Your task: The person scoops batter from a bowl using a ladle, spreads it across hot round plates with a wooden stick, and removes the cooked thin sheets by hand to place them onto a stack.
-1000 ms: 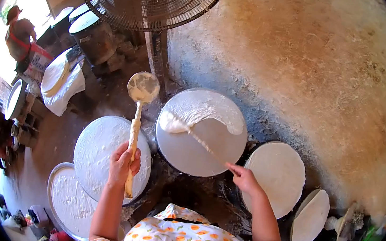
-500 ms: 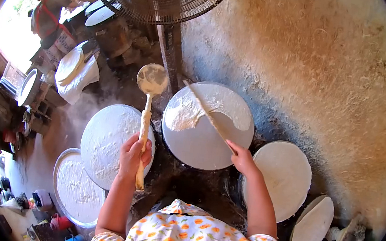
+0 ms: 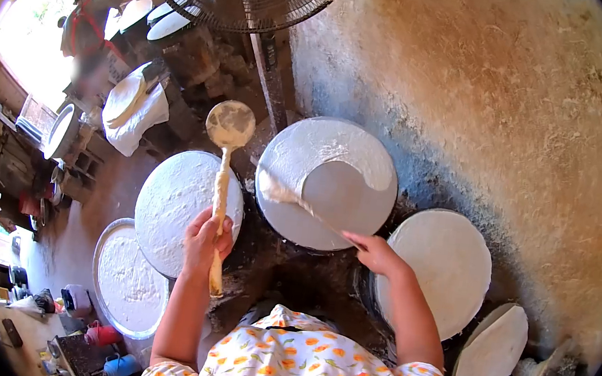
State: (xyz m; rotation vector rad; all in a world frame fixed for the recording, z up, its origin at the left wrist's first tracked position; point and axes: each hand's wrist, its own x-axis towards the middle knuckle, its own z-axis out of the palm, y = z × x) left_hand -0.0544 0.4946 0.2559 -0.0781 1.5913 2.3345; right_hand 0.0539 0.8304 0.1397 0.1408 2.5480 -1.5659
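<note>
My left hand (image 3: 204, 240) is closed around the batter-coated handle of a ladle (image 3: 222, 179), its round bowl pointing away from me. In my right hand (image 3: 376, 254) is a thin wooden stick (image 3: 320, 218), angled left across a round griddle (image 3: 278, 222). The stick's far end is smeared by motion at the griddle's left side. White batter (image 3: 301, 151) covers the griddle's far half in a curved band, while the near part shows bare grey. Left of it, below the ladle, lies a round white surface (image 3: 172, 207) with a lumpy coating.
A white-coated round tray (image 3: 96, 272) sits at lower left. To the right are another round white surface (image 3: 448, 260) and large pale discs (image 3: 494, 351) leaning low. A standing fan (image 3: 251, 4) rises ahead beside a rough wall (image 3: 475, 89). Another person (image 3: 89, 26) works at far left.
My right hand has swung the stick's far end left and nearer me. Batter has spread around the griddle's left side. The left hand keeps the ladle nearly still; the view has shifted slightly.
</note>
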